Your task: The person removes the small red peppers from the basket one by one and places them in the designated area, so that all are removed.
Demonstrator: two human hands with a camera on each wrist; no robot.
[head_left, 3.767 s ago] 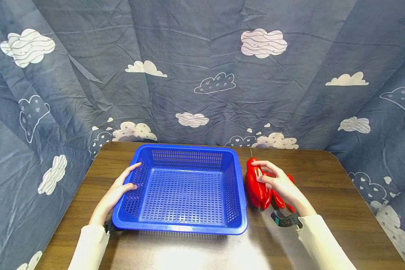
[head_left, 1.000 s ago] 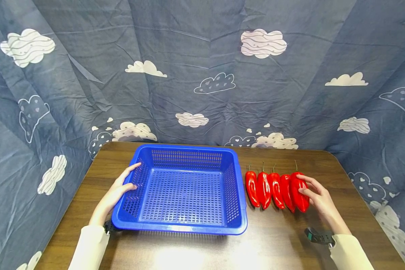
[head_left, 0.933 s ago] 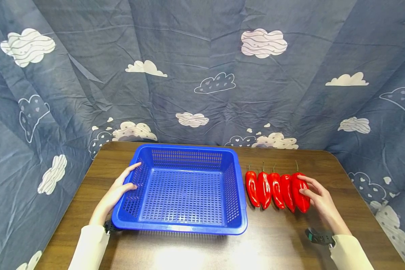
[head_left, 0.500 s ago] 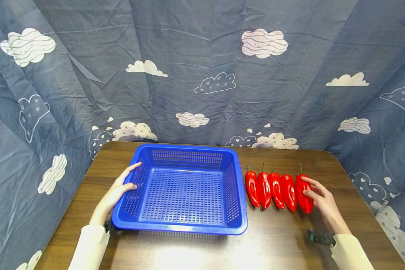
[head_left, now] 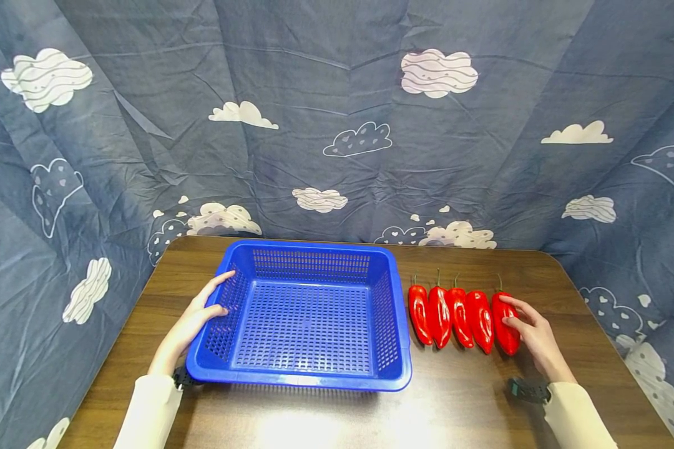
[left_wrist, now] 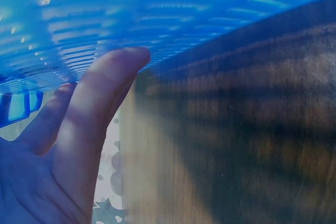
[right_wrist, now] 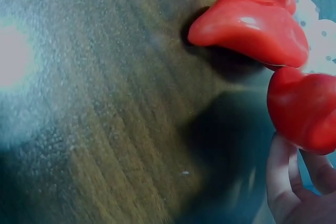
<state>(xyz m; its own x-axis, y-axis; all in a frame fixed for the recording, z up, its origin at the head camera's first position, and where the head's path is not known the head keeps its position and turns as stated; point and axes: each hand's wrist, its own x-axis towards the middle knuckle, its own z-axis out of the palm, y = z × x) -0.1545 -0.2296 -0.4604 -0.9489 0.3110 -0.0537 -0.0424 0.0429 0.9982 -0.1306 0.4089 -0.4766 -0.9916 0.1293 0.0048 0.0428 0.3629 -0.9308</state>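
A blue plastic basket with slotted walls stands on the wooden table, with nothing inside it. My left hand grips its left side at the rim; in the left wrist view a finger lies against the slotted wall. To the basket's right, several glossy red chili peppers lie side by side in a row, stems mostly pointing away. My right hand holds the rightmost red chili pepper between thumb and fingers. In the right wrist view that pepper sits at the fingertips, beside a neighbouring pepper.
The table has rounded far corners. A dark blue curtain printed with white clouds hangs behind it and along both sides. A dark band is worn on my right wrist.
The peppers went from a bunched pile to a spread row as my right hand moved rightward. Lately the rightmost pepper has parted slightly from its neighbour. My left hand and the basket stay put.
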